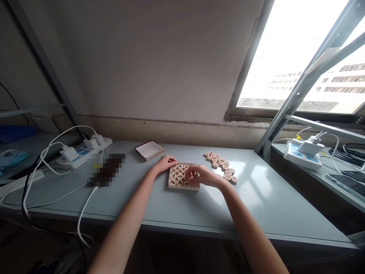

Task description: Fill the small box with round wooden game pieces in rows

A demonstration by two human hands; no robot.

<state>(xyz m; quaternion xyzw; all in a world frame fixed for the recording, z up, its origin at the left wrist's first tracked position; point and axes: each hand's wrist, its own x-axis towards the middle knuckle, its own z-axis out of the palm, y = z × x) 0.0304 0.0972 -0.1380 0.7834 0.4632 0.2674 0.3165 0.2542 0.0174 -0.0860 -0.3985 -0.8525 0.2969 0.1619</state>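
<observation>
A shallow open box (184, 187) stands on the desk with several round wooden Chinese chess pieces (180, 176) laid in rows inside. My left hand (164, 163) grips the box at its far left corner, fingers curled over the edge. Over the right side of the box is my right hand (201, 175), its fingers pinched together at a chess piece among the others; the fingers partly hide that piece. More loose Chinese chess pieces (221, 162) lie in a spread group to the right of the box.
The box lid (149, 150) lies inside up behind my left hand. A pixelated dark object (107, 170) with a white cable is on the left. Power strips (82, 153) with plugs and cables sit at the left, another (303, 154) at the right. A metal frame post (302, 80) rises by the window.
</observation>
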